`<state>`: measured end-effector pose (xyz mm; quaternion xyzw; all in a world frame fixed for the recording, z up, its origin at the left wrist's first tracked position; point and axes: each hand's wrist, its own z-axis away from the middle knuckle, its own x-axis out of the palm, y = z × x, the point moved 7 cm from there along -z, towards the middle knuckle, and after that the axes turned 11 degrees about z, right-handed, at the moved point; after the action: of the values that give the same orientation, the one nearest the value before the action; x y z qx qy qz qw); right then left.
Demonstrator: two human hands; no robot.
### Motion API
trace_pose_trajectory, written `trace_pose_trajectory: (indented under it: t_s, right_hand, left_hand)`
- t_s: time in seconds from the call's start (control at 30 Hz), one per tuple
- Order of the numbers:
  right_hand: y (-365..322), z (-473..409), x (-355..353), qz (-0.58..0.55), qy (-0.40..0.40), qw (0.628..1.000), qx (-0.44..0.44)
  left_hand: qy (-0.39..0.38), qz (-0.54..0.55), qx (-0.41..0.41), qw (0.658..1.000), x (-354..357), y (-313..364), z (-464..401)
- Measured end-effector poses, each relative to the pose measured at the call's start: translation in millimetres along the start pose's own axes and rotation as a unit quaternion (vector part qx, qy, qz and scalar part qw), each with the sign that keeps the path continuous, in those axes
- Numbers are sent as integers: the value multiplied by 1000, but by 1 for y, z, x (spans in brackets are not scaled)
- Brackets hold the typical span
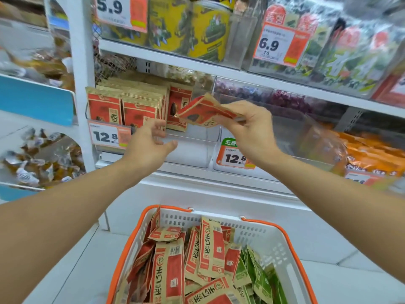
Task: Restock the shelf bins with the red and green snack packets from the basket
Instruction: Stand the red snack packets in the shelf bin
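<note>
My right hand (249,126) pinches a red snack packet (203,111) and holds it tilted in front of the clear shelf bin (192,150). Several red packets (127,106) stand upright in the left part of that bin. My left hand (151,143) hovers open just below the held packet, at the bin's front, holding nothing. Below, a white basket with an orange rim (282,233) holds several red packets (168,270) on the left and green packets (256,277) on the right.
A neighbouring clear bin with a green-topped 12.8 price tag (233,154) stands to the right. Orange packets (372,154) lie further right. The shelf above carries yellow and green packets (197,29). Loose wrapped sweets (41,159) fill the bins at the left.
</note>
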<state>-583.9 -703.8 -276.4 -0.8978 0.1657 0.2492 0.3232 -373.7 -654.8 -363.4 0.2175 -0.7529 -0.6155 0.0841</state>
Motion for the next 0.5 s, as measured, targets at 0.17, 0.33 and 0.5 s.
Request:
trace_pose_trajectory:
  t_s: [0.17,0.33,0.5]
  right_hand:
    - [32,-56,55,114,-51,990,60]
    - [88,-123,104,191,-131,948,218]
    - [99,-145,145,238,-178,923,246]
  left_hand:
    - [-6,4,-23,1000,-10,-10,-3]
    - [-17,-13,-41,999,-20,-21,-8]
    - [-47,-35,-50,997,-27,-33,-10]
